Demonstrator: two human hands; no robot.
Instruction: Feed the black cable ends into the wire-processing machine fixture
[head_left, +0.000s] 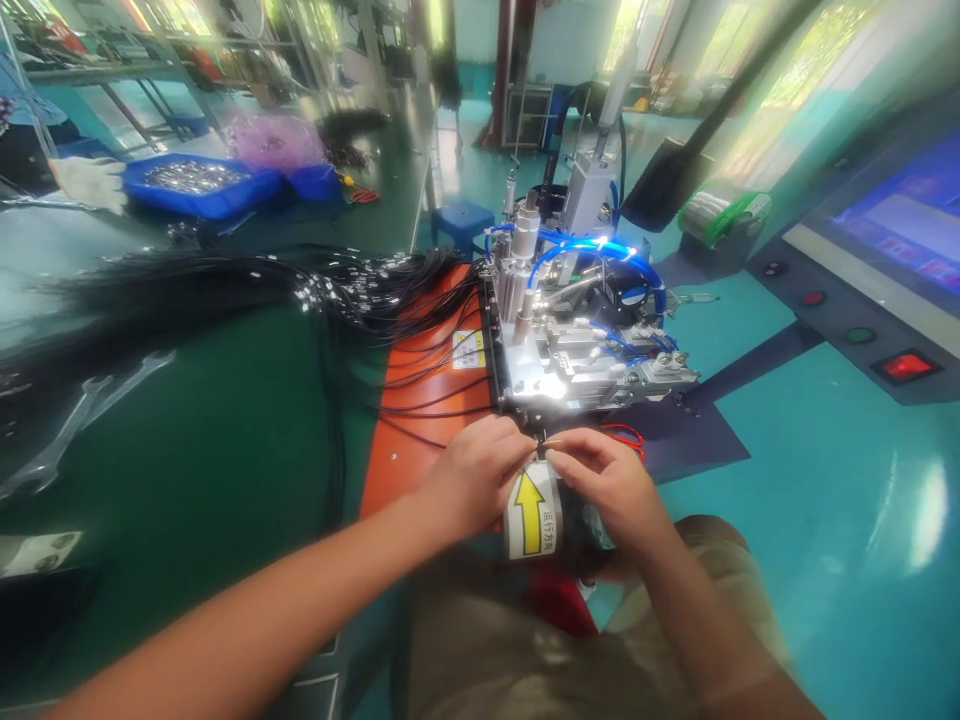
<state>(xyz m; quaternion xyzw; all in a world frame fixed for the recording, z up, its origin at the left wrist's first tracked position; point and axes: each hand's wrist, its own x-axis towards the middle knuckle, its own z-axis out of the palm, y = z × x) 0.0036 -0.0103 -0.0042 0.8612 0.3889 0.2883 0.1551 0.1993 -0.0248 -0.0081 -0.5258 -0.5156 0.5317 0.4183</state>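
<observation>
My left hand (480,468) is closed in a pinch in front of the machine's near edge. Facing it, my right hand (607,480) pinches too, thumb against forefinger. Their fingertips meet at a small dark piece (541,446), which looks like the end of a black cable; fingers hide most of it. Several black cables (427,408) run across the orange base (409,470) toward the metal machine (555,365), one of them passing behind my left hand. Just below my fingertips is a white label with a yellow arrow (530,510) on a rounded dark housing.
A thick bundle of black cables (225,285) lies on the green table (240,420) with two wrenches (67,435). Farther back are a blue tray of small metal parts (202,205) and another person's gloved hand (94,183). A control panel (862,310) stands at right, near a green-rimmed spool (724,215).
</observation>
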